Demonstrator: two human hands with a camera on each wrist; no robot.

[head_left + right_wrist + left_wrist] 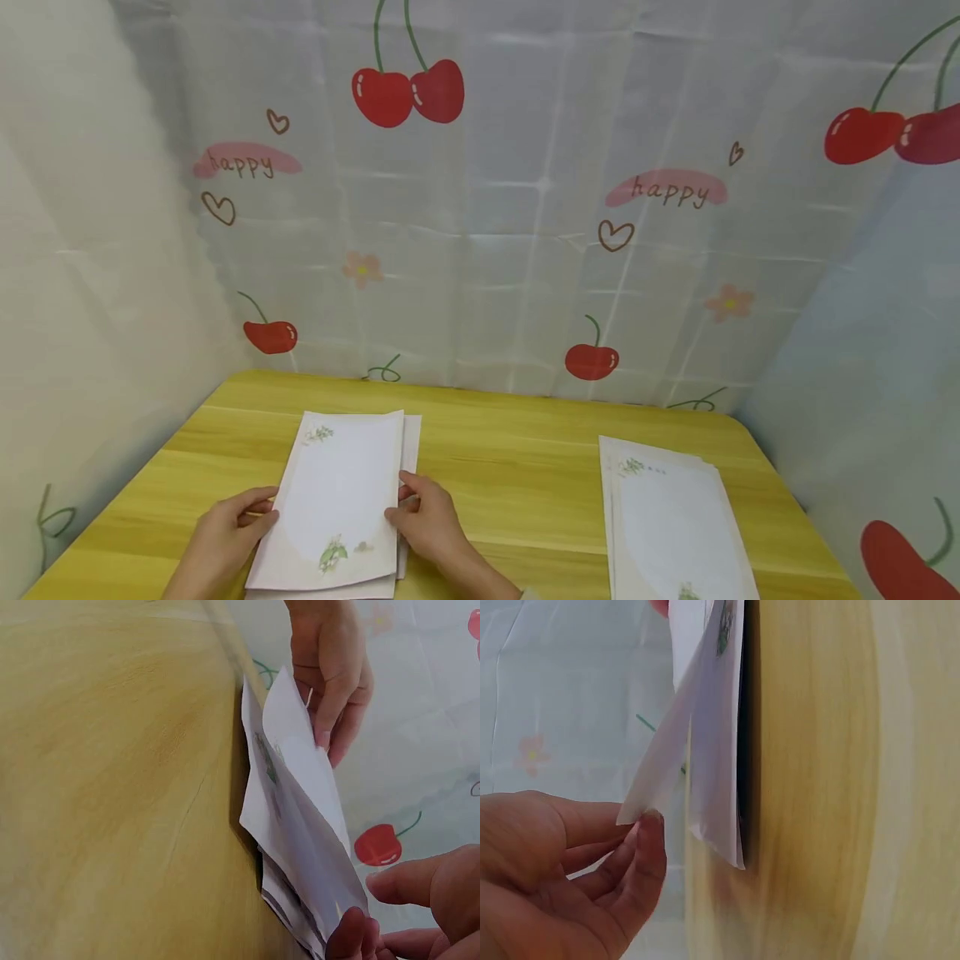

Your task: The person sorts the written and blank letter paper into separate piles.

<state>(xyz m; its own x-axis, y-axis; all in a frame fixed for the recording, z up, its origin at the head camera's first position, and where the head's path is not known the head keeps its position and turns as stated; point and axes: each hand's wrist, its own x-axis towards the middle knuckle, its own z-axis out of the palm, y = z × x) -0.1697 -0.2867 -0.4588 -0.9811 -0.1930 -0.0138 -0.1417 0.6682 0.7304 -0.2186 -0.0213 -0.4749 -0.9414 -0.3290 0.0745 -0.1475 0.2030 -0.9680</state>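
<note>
A sheet of floral stationery paper [337, 492] lies uppermost on a stack of sheets [411, 442] at the left of the table, its edges lifted from the sheets below. My left hand [225, 533] pinches its left edge; in the left wrist view, thumb and fingers [651, 840] meet at the paper's raised edge. At the opposite edge, my right hand [435, 517] holds the same sheet, thumb towards its face and fingers at its side. The right wrist view has the sheet [315, 772] bowed between both hands, with other sheets [281, 892] underneath.
A second stack of similar floral paper [675, 525] lies at the right of the wooden table [510, 467], slightly fanned. Bare tabletop separates the two stacks. A cherry-printed curtain [480, 250] hangs behind the table and along its sides.
</note>
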